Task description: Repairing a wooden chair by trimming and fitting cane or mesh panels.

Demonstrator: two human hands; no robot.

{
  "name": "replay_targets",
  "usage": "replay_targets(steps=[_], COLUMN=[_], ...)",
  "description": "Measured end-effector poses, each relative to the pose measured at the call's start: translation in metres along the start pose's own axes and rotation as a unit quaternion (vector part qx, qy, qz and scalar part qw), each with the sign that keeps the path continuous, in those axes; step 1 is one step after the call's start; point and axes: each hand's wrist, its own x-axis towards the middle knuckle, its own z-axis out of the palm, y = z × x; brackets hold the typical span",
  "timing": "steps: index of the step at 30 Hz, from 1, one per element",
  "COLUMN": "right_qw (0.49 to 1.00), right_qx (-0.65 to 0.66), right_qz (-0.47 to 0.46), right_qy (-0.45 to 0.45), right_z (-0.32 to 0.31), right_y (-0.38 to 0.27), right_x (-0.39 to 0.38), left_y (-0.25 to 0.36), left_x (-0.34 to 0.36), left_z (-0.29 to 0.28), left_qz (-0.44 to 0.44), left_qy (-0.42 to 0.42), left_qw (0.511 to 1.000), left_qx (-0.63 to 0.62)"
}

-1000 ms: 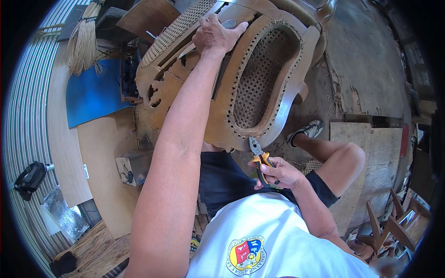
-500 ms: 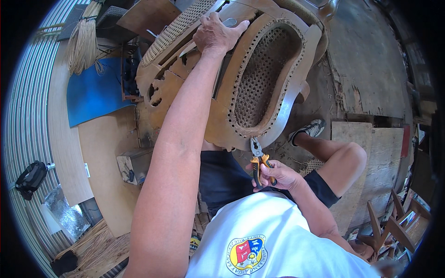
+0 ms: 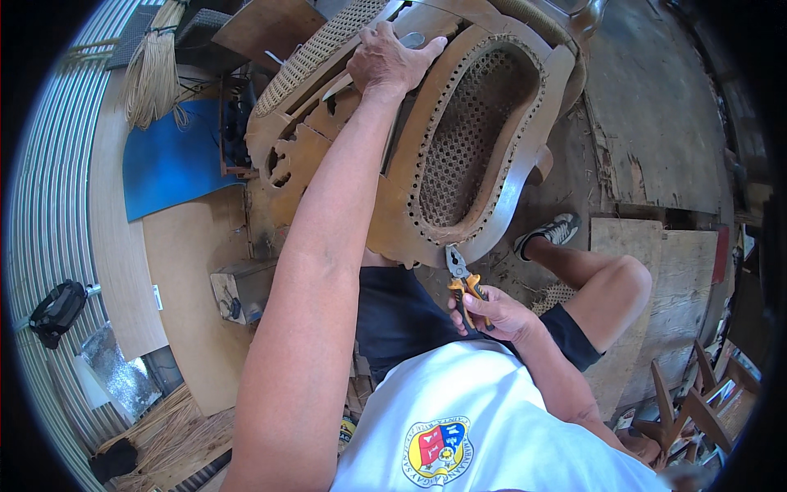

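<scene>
My left hand (image 3: 392, 59) lies palm down with fingers spread on the upper edge of the carved wooden chair frame (image 3: 385, 164), pressing on it rather than gripping anything. The frame lies tilted across my lap, its oval woven cane panel (image 3: 475, 139) facing up. My right hand (image 3: 496, 316) is clenched around the orange-and-black handles of a pair of cutting pliers (image 3: 461, 279), whose steel nose points up and sits just at the frame's lower rim. My right knee (image 3: 623, 279) is bent beside it. A bundle of cane strands (image 3: 152, 74) hangs well apart at the upper left, above a blue sheet (image 3: 168, 160).
</scene>
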Motion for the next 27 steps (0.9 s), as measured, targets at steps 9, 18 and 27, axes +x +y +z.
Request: replay_targets(steps=[9, 18, 27], right_qw=[0.954, 0.586, 0.681], right_qx=[-0.243, -0.749, -0.572], right_qz=[0.052, -0.091, -0.144], right_qy=[0.168, 0.297, 0.433], right_z=[0.045, 0.05, 0.064], right_y=[-0.025, -0.044, -0.08], right_x=[-0.015, -0.033, -0.208], left_y=[0.0, 0.001, -0.012], left_x=[0.001, 0.0, 0.002], left_z=[0.0, 0.0, -0.003], left_qz=[0.001, -0.002, -0.003], left_qy=[0.01, 0.005, 0.02], left_qw=[1.0, 1.0, 0.999], left_qx=[-0.003, -0.02, -0.029])
